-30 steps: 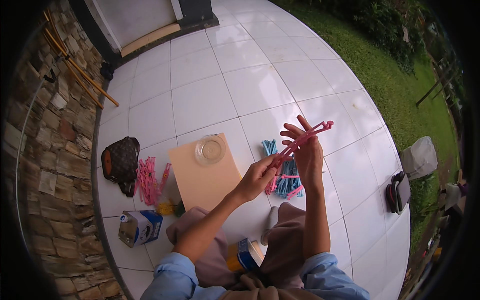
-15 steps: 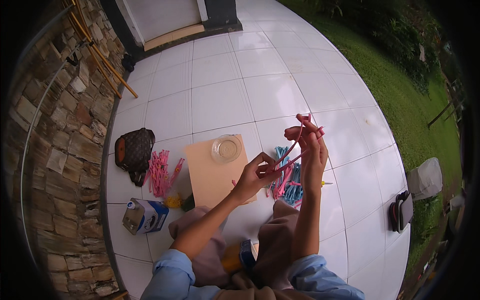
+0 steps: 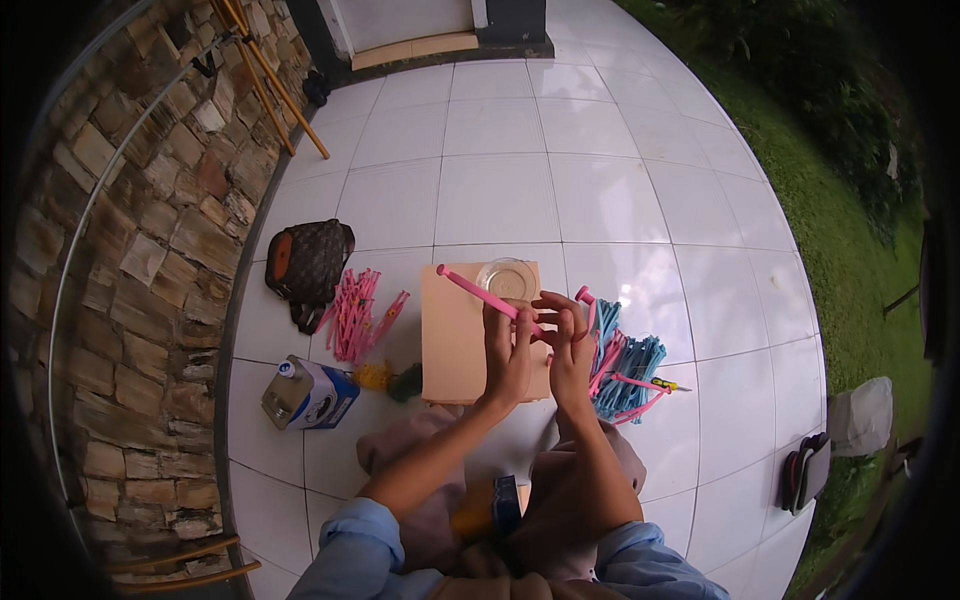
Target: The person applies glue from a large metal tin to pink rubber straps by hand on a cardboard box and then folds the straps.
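Clear glass makes up the shallow round dish (image 3: 508, 268) on the flat beige board (image 3: 455, 350); whether it holds anything is too small to tell. Left of the board stands a rectangular metal can with blue printed sides and a white cap (image 3: 310, 394), its inside hidden. Farther off on that side lies a dark brown patterned bag with an orange-brown patch (image 3: 312, 262). A blue and yellow container (image 3: 490, 506) sits between the person's legs, partly covered.

All this rests on a glossy white tiled floor (image 3: 500, 200), bordered by a rough stone wall (image 3: 150, 260) on the left and green grass (image 3: 780, 180) on the right, with a pale door (image 3: 405, 20) at the far end.

Both hands are close together above the board's right part, clamped on one slim pink strip with knobbed ends (image 3: 478, 288): the left hand (image 3: 507, 365) pinches it, while the right hand (image 3: 570, 375) grips it farther along. One end crosses in front of the dish.

Just beside the right hand lies a heap of light blue strips (image 3: 630, 372) mixed with pink ones, a yellow-handled tool (image 3: 666, 384) at its edge. A loose pile of pink strips (image 3: 355, 318) lies near the bag.
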Available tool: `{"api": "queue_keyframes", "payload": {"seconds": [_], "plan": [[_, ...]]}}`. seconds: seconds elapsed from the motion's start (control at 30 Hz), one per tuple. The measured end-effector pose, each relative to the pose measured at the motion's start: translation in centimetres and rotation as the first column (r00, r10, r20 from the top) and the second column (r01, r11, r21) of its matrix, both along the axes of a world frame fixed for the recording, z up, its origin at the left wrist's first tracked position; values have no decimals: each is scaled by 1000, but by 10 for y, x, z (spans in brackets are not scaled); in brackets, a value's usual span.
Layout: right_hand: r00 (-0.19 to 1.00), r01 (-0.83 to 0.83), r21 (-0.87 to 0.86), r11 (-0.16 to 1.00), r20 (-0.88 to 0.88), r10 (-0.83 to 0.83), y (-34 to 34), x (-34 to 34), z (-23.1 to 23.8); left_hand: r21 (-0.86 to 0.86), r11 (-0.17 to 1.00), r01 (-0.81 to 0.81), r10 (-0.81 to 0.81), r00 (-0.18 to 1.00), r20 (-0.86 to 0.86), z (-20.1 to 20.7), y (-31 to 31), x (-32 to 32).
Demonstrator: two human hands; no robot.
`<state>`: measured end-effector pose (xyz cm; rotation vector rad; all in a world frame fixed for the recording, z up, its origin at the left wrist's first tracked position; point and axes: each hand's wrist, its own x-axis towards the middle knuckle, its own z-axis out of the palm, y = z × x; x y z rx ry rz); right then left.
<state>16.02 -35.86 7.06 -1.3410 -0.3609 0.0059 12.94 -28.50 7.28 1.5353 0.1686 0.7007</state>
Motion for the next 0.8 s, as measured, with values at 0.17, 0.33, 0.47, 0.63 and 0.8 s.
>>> {"api": "queue_keyframes", "payload": {"seconds": [0.17,0.33,0.47,0.63,0.8], "plan": [[990,-47,13,999,-131,48,-37,20,11,-201,977,-66,68,998,2,11,54,9],[986,-106,-63,992,-137,96,-45,32,14,-170,984,49,-31,994,106,7,72,2],[949,-258,-34,966,-197,247,-56,38,11,-174,979,107,-90,991,99,2,82,2],[930,-258,65,964,-256,266,-63,44,8,-233,953,196,-193,981,32,-8,91,3],[963,-218,0,976,-163,215,-66,51,42,-200,947,252,-242,968,72,4,92,2]]}}
